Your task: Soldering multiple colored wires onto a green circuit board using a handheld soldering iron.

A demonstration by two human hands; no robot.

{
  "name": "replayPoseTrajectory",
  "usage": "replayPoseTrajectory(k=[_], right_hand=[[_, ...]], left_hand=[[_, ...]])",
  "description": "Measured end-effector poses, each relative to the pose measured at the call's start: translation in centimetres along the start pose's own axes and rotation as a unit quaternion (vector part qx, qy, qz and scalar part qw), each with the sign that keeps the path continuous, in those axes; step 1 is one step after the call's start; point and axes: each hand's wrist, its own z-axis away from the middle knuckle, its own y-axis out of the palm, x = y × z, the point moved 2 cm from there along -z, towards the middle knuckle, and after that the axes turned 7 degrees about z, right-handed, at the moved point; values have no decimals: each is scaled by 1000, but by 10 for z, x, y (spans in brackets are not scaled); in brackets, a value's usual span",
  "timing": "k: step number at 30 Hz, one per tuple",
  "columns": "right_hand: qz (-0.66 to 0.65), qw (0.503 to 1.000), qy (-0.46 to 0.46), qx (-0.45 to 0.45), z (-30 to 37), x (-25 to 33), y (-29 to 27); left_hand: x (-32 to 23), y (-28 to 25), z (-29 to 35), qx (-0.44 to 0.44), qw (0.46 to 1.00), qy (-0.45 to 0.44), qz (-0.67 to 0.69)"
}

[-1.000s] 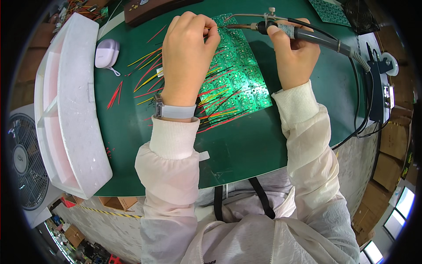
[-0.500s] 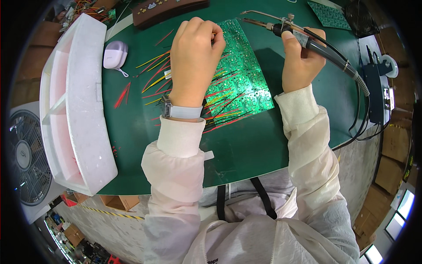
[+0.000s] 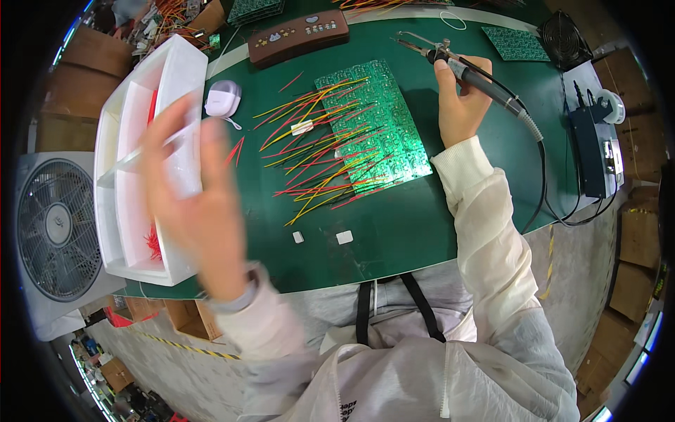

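Green mat covers the table (image 3: 422, 232), matte, with a curved near edge. Beyond that edge I see bare floor, cardboard boxes (image 3: 636, 239) at right, and a round caged floor fan (image 3: 60, 228) at left.

Centre of mat: green circuit board (image 3: 383, 126), glossy, gridded into small panels, lying flat. Thin red and yellow wire leads (image 3: 316, 151) fan across it and off its left edge. Two small white rectangular pieces (image 3: 344, 237) lie on the mat near the front edge, apart from the board.

Left edge: white foam tray (image 3: 137, 158), long, divided into compartments, smooth walls; red wire bits in the near compartment. A small rounded white device (image 3: 223, 98) sits just beside its far end. A brown oblong panel with buttons (image 3: 298, 35) lies at the far side.

My right hand (image 3: 460, 105) is closed around the dark handle of a soldering iron (image 3: 464, 70), metal tip pointing left, raised clear of the board's far right corner. Its cable runs to a dark blue box (image 3: 594, 151) at the right edge.

My left hand (image 3: 190, 204) is motion-blurred, fingers spread, nothing gripped, over the tray's near side.
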Motion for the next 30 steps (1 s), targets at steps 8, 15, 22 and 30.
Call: replayPoseTrajectory(k=[8, 15, 22, 30], right_hand=[[-10, 1000, -3, -6, -3, 9, 7], [17, 1000, -6, -6, -1, 0, 3], [-3, 1000, 14, -3, -4, 5, 8], [-4, 1000, 21, -9, -6, 1, 7]], left_hand=[[236, -175, -97, 44, 977, -112, -178], [402, -133, -101, 265, 928, -184, -188], [391, -136, -99, 337, 913, -216, -79], [376, -132, -105, 266, 923, -216, -175]])
